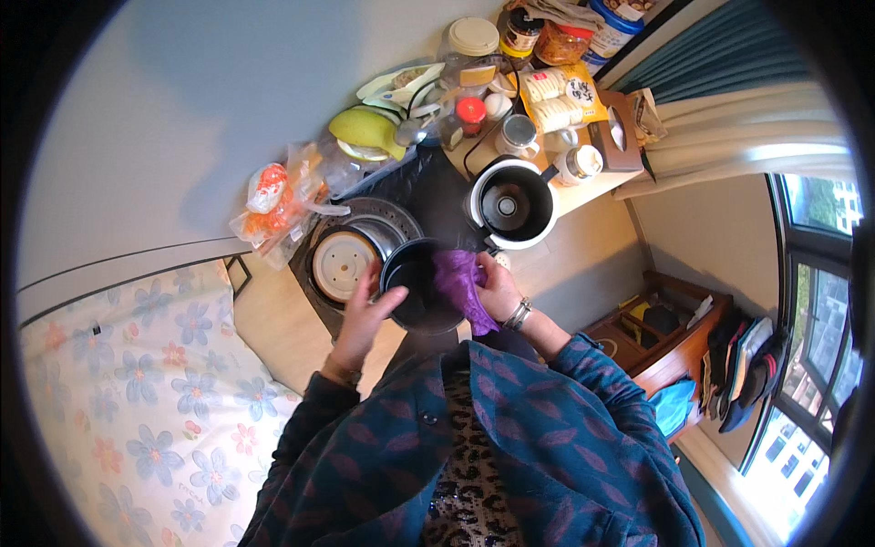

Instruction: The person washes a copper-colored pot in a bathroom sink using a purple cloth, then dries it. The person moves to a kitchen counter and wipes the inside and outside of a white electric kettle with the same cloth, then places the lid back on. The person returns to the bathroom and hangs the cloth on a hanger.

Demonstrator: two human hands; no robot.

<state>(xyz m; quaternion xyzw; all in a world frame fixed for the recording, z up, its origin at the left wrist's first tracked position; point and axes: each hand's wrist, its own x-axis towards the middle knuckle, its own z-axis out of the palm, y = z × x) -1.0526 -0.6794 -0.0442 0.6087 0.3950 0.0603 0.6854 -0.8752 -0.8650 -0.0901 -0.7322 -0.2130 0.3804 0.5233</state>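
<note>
A dark round cooker inner pot (417, 290) is held in front of my body, its opening facing up. My left hand (369, 308) is at its left rim, the thumb over the edge. A purple cloth (458, 284) hangs over the right rim, gripped by my right hand (495, 290). Beyond the pot stands a white rice cooker body (516, 204), uncovered, with a dark interior. To the left, a round cooker lid (344, 267), its pale underside up, lies beside a metal pan (383, 232).
A low table (601, 188) carries mugs (517, 135), jars (473, 37), a yellow food packet (564, 96) and a tissue box (618, 137). Plastic bags (273, 219) lie at the left. A bed with a flowered cover (157, 383) is at the lower left, a wooden cabinet (670, 355) at the right.
</note>
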